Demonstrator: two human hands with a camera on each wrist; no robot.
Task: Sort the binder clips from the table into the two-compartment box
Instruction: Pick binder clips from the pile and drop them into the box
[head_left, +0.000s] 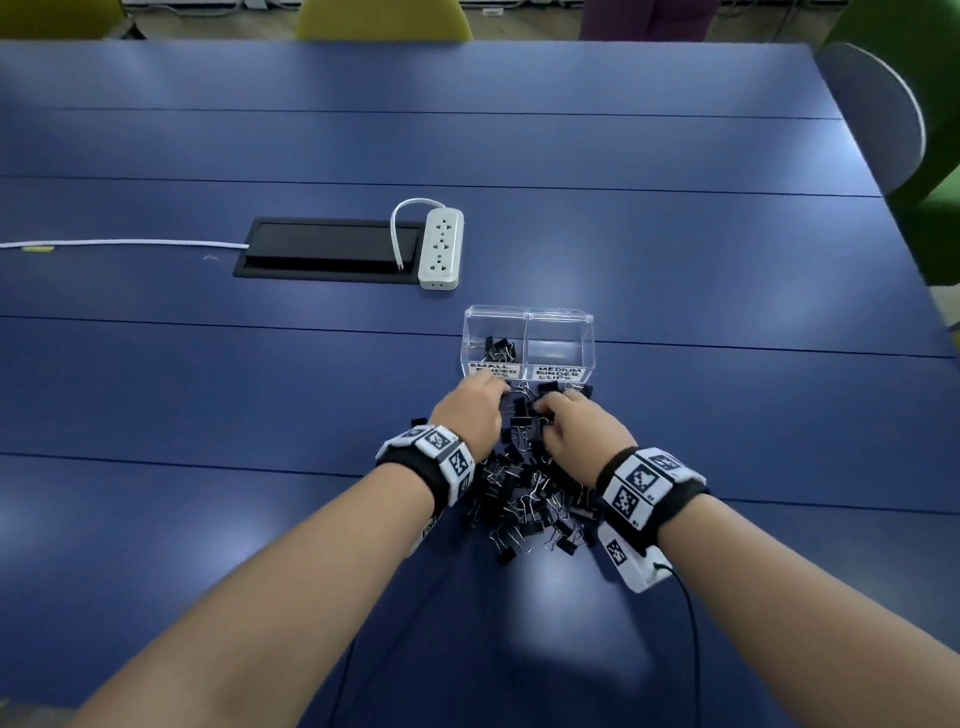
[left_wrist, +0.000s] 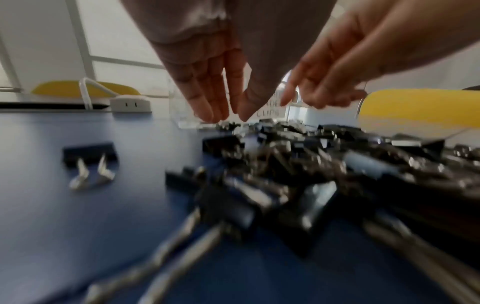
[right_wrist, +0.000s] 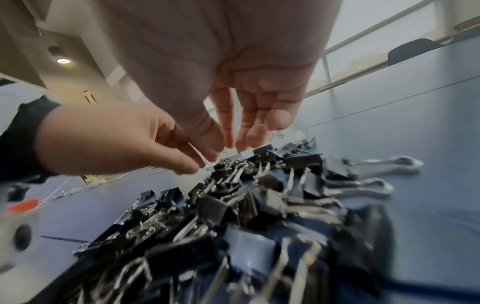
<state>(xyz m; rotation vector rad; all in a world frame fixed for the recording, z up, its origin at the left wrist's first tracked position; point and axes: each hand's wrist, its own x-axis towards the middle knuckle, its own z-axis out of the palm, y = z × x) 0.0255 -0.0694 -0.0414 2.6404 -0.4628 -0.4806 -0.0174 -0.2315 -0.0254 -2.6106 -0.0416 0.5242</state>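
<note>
A heap of black binder clips (head_left: 530, 499) lies on the blue table (head_left: 208, 389) between my wrists. Just beyond it stands the clear two-compartment box (head_left: 529, 313). Its left part, labelled SMALL, holds several small clips (head_left: 500, 349). The right part, labelled MEDIUM, shows none. My left hand (head_left: 493, 389) hovers at the heap's far end by the box front, fingers straight and pointing down (left_wrist: 230, 118), holding nothing. My right hand (head_left: 548, 410) reaches over the same end, its fingers loosely bent above the clips (right_wrist: 230, 147), nothing seen between them. One clip (left_wrist: 89, 156) lies apart, left of the heap.
A white power strip (head_left: 440, 248) and a black cable hatch (head_left: 327, 249) lie beyond the box to the left, with a white cable (head_left: 130, 243) running left. Chairs stand at the far edge (head_left: 384, 21) and the right edge (head_left: 883, 114).
</note>
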